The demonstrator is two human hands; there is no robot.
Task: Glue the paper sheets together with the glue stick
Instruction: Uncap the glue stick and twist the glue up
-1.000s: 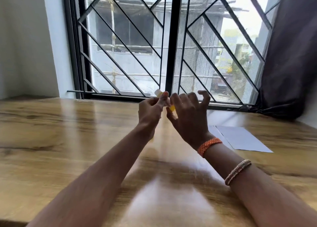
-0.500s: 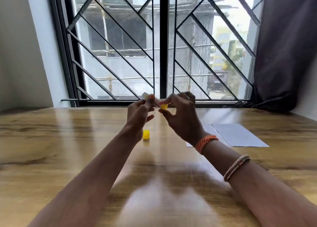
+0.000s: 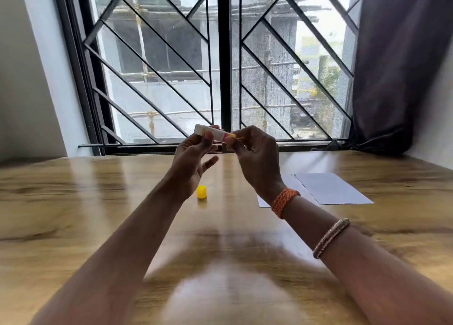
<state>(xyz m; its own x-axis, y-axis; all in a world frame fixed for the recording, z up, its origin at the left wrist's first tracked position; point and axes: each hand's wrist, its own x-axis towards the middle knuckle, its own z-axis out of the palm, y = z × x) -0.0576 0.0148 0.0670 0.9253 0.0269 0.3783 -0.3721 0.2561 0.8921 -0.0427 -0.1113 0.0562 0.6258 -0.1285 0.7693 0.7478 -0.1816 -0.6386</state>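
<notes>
- The glue stick is being held up in the air over the desk, in front of the window.
- The left hand is pinching the white end of the glue stick with its thumb and first fingers. Its other fingers are sticking out loose.
- The right hand is curling its fingers around the yellow end, so both grips are holding the same small tube.
- The yellow cap is off and is standing on the desk, just below the left hand.
- The tube is the only container here. I cannot tell how much glue is poking out or how much is left inside.
- The paper sheets are lying flat on the desk to the right, one overlapping the other, well apart from the hands.
- The glue stick is looking light, hard and smooth, so it is probably a bit slippery. Holding it around the middle of the tube should be working best, away from the sticky end.
- The paper is looking thin and bendy. It could be sliding or wrinkling when rubbed, so one flat hand pressing it down should be helping.
- The little cap could be rolling away if bumped.
</notes>
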